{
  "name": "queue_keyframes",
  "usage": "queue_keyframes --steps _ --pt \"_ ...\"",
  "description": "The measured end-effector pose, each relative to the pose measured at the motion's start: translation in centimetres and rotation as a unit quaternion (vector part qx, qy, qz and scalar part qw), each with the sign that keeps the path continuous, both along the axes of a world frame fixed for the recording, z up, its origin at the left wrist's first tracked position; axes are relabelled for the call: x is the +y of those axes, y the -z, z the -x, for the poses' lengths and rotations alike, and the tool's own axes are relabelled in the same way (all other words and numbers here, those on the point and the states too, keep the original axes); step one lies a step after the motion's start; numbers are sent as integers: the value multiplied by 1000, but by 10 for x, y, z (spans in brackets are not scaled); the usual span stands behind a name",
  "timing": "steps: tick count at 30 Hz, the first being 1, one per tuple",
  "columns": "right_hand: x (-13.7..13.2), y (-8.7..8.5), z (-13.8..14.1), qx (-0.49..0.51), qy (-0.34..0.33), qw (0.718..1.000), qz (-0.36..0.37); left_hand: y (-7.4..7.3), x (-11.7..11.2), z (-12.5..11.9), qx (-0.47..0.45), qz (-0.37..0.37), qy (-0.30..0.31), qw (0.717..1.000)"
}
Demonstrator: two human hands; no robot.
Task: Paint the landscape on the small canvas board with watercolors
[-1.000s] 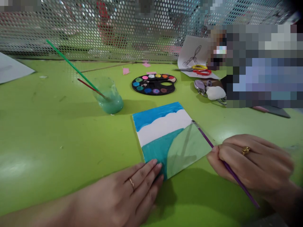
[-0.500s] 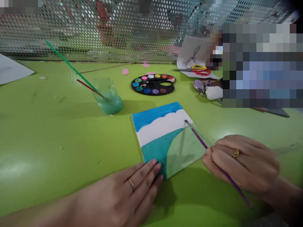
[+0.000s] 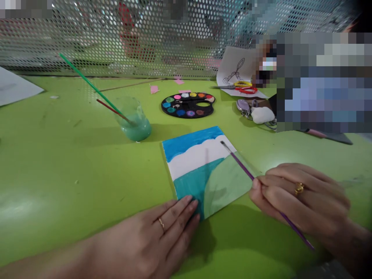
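My right hand (image 3: pixel 302 197) is closed in a pinch around a thin purple paintbrush (image 3: pixel 242 166). Its dark bristle tip is over the white band near the right side of a small painted canvas (image 3: pixel 188 155); whether it touches the surface I cannot tell. Blue fills the canvas top, white the middle, teal the lower left and pale green the lower right. With fingers stretched out, my left hand (image 3: pixel 162 232) lies flat on the canvas's near left corner. Beyond the canvas sits a black paint palette (image 3: pixel 187 105) with several coloured wells.
A clear cup (image 3: pixel 135 124) of cloudy green water holds a green stick and a thin red-brown brush. Scissors (image 3: pixel 244 87) lie on a paper with a line drawing (image 3: pixel 236 64). A lilac-and-white trinket (image 3: pixel 261 115) is at right. A perforated metal panel (image 3: pixel 95 38) borders the green table.
The brush tip has moved slightly left and up over the white band, and my right hand has tilted a little. My left hand stays in place on the canvas.
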State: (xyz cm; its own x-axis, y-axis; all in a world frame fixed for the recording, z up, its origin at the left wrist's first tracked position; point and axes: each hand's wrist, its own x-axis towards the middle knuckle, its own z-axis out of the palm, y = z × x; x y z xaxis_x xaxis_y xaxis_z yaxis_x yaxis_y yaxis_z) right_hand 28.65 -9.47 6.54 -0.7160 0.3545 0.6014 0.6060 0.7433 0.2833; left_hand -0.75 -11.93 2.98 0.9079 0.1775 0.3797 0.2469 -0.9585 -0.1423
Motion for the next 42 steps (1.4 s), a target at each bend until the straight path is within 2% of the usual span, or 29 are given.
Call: queue_keyframes --steps 4,11,16,29,35,42 --pt "3 7 2 -3 -7 1000 28 0 0 -1 -5 -4 2 1000" --pt "11 8 -5 -4 60 998 -31 -3 1 -2 4 -16 2 1000" --pt "13 10 -4 -20 42 999 -28 -3 2 -3 2 -24 1 1000" --pt "23 12 -11 -22 93 995 -39 1 -1 0 1 -18 -10 1000" --pt "24 13 -11 -18 81 996 -32 -3 -1 -1 3 -39 -5 999" --pt "31 10 -26 56 76 992 -82 1 1 -2 7 -67 1 998"
